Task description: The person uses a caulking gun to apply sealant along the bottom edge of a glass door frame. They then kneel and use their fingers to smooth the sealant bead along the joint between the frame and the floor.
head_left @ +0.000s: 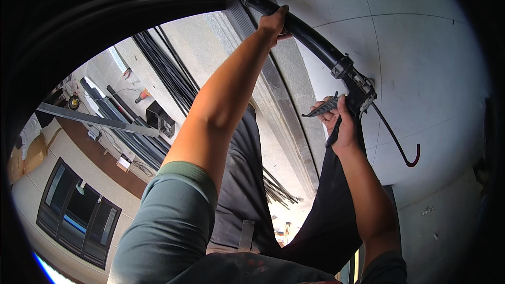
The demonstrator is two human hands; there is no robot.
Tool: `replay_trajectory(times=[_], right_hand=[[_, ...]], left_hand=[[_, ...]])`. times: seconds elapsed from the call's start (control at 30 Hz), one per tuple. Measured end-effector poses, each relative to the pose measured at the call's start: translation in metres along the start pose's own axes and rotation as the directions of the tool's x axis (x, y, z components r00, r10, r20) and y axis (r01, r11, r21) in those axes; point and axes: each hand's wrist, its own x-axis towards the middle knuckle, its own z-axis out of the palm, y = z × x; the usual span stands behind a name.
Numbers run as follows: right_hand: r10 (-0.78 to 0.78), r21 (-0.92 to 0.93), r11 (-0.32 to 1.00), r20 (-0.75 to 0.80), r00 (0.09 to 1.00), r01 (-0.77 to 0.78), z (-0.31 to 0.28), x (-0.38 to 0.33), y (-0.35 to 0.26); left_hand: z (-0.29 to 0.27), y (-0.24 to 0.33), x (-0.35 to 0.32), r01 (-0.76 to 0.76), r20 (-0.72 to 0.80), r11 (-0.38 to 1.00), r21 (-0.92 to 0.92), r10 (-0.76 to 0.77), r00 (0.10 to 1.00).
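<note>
The person is working a black caulking gun point(315, 42) with both hands, and its long axis is running diagonally, from the nozzle end at the upper left down to the handle at the lower right. The left hand point(274, 21) is reaching far up along that axis and is wrapping around the tube near its front end, fingers curled over the top and thumb underneath, so the tube is lying straight across the palm. The right hand point(339, 121) is sitting at the rear end, lower and closer to the body, with its fingers closing around the grip and the trigger lever point(321, 108) sticking out to the left of them. Whether the trigger is being squeezed fully is hard to tell, since the fingers are partly hiding behind the handle.

Behind the right hand's fingers, the thin push rod point(394, 137) is trailing down and to the right, ending in a red hook well clear of the palm. The nozzle end is pointing past the left fingers into the dark door frame point(131, 10) curving overhead. To the right of both hands a pale wall point(421, 58) is filling the view. Below and left of the left forearm, black bars point(168, 73) are leaning together, well apart from either hand.
</note>
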Motion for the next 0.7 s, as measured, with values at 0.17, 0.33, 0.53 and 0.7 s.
replay_trajectory(times=[0.17, 0.33, 0.53, 0.7], right_hand=[[-0.012, -0.015, 1.0, 0.015, 1.0, 0.012, 0.001, 0.0, -0.001], [-0.023, -0.046, 0.999, 0.017, 1.0, 0.024, -0.003, 0.002, -0.001], [-0.044, -0.157, 0.986, 0.044, 0.998, 0.051, -0.014, 0.006, -0.006], [-0.106, -0.144, 0.979, 0.226, 0.968, 0.141, -0.012, 0.017, -0.053]], left_hand=[[0.0, 0.002, -0.004, 0.016, -0.021, 1.0, 0.001, -0.016, 1.0], [-0.003, -0.001, -0.003, 0.006, -0.016, 1.0, -0.023, -0.006, 1.0], [-0.008, -0.015, -0.004, -0.041, 0.026, 0.99, -0.137, 0.045, 0.999], [0.0, -0.018, 0.011, -0.134, 0.022, 0.928, -0.349, 0.151, 0.988]])
